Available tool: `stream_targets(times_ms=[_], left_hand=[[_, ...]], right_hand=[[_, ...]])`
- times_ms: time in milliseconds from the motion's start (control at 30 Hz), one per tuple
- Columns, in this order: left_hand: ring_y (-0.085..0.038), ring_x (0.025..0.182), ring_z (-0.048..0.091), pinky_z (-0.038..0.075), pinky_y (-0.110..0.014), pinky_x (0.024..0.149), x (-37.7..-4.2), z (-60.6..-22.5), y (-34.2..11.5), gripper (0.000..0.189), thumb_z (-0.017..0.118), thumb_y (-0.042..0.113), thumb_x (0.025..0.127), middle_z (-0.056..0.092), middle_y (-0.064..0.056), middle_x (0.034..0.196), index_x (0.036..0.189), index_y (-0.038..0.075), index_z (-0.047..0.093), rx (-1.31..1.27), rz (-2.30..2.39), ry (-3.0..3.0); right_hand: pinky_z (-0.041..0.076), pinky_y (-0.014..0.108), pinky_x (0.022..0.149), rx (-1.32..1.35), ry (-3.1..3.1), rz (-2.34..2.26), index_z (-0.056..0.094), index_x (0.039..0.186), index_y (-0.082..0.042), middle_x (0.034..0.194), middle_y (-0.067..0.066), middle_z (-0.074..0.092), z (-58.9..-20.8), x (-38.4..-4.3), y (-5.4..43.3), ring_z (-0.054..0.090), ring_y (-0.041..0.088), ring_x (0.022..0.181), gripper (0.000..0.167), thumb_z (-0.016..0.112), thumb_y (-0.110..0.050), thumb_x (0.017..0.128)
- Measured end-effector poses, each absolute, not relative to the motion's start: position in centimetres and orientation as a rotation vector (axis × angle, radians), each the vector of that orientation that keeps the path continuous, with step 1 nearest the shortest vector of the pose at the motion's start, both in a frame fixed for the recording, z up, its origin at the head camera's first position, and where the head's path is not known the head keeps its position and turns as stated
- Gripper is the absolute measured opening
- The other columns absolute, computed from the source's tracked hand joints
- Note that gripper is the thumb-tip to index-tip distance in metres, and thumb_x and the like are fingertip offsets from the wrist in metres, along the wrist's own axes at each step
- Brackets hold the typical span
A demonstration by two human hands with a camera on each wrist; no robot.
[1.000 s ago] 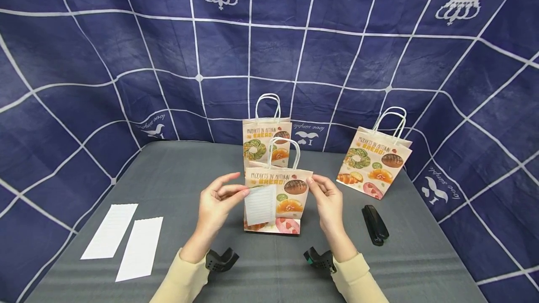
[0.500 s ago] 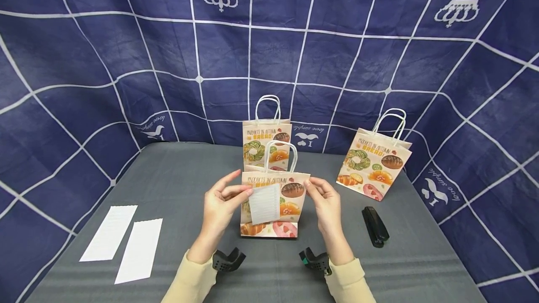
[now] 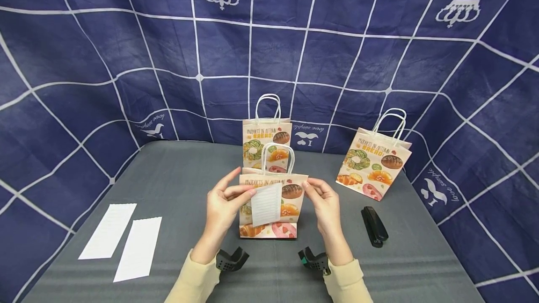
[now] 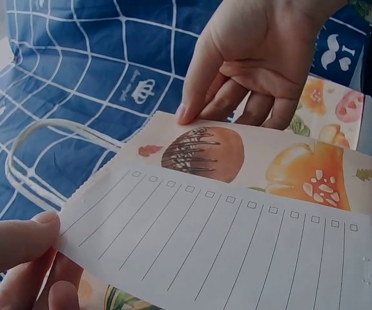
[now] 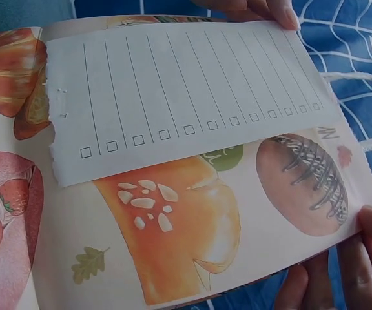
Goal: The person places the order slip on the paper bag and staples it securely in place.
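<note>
A small paper gift bag (image 3: pixel 290 209) printed with bread and pastries stands at the middle front of the table, its white twisted handles (image 3: pixel 278 146) upright. Over its front lies a lined checklist sheet (image 3: pixel 266 205), tilted a little. My left hand (image 3: pixel 222 202) pinches that sheet at its upper left corner, together with the bag's edge as far as the left wrist view shows. On the other side, my right hand (image 3: pixel 326 202) holds the bag's upper right edge between thumb and fingers. In the right wrist view the sheet (image 5: pixel 173 97) covers the left part of the bag's print.
Directly behind stands a matching bag (image 3: pixel 266 134), partly hidden. Another bag (image 3: pixel 372 165) leans at the back right, with a black stapler (image 3: pixel 374 226) in front of it. Two white paper sheets (image 3: pixel 108 230) lie at the left. A blue checked cloth (image 3: pixel 168 50) hangs around the table.
The front bag has shifted slightly left and toward me in both hands. The sheet has slid a little right across the bag's front, following my left hand.
</note>
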State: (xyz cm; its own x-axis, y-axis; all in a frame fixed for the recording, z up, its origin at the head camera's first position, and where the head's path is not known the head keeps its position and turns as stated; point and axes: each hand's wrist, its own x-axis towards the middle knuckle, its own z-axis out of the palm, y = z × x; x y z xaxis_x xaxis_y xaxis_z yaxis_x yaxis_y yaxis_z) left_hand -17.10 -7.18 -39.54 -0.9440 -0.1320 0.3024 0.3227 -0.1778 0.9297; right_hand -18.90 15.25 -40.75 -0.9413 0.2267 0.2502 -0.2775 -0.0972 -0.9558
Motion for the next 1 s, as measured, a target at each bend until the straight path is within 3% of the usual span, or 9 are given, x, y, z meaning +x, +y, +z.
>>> stream_targets(times_ms=[567, 1000], left_hand=[[-0.021, 0.079, 0.069, 0.054, -0.025, 0.068, -16.7, -39.2, -6.8, 0.063, 0.077, -0.002, 0.075, 0.07, -0.017, 0.085, 0.131, 0.011, 0.051, -0.179, -2.145, -1.801], [-0.02, 0.075, 0.069, 0.055, -0.028, 0.066, -16.1, -38.7, -6.7, 0.045, 0.079, 0.002, 0.074, 0.07, -0.018, 0.087, 0.114, 0.005, 0.06, -0.163, -2.132, -1.816]], right_hand=[[0.051, 0.026, 0.077, 0.238, -2.001, 2.118, 0.056, 0.1, 0.017, 0.08, -0.005, 0.066, -40.6, -18.9, 16.1, 0.062, 0.008, 0.08, 0.021, 0.062, 0.0, 0.088], [0.049, 0.024, 0.078, 0.324, -2.101, 2.017, 0.059, 0.102, 0.01, 0.087, -0.003, 0.066, -40.1, -18.2, 16.1, 0.061, 0.01, 0.084, 0.018, 0.063, -0.002, 0.089]])
